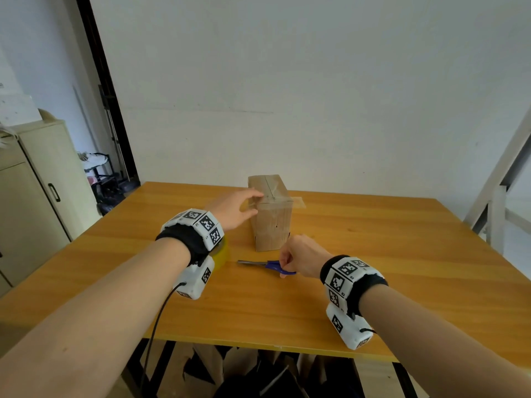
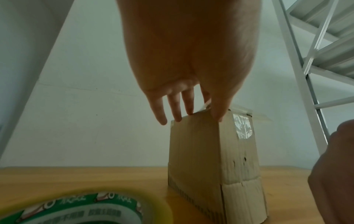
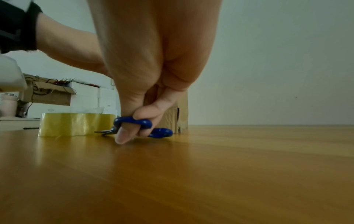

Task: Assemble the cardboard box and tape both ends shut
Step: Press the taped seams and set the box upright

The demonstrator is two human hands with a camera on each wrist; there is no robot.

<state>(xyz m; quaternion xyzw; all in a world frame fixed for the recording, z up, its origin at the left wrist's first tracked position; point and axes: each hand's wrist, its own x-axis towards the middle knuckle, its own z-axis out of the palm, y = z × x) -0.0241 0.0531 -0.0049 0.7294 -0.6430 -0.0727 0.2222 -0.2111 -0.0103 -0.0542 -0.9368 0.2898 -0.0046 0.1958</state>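
A small cardboard box (image 1: 271,222) (image 2: 214,159) stands upright on the wooden table (image 1: 373,268), clear tape across its top with a loose strip (image 1: 297,201) sticking out to the right. My left hand (image 1: 238,206) (image 2: 187,109) touches the box's top left edge with straight fingers, thumb on the front face. My right hand (image 1: 298,258) (image 3: 138,125) rests low on the table, fingers curled through the blue handles of the scissors (image 1: 267,265) (image 3: 145,125), whose blades lie flat pointing left. A yellowish tape roll (image 1: 221,252) (image 2: 76,209) (image 3: 76,124) sits under my left wrist.
A beige cabinet (image 1: 34,196) stands at the left and a white metal frame (image 1: 500,182) at the right of the table. Cardboard pieces lie on the floor under the table's near edge (image 1: 258,374). A white wall is behind.
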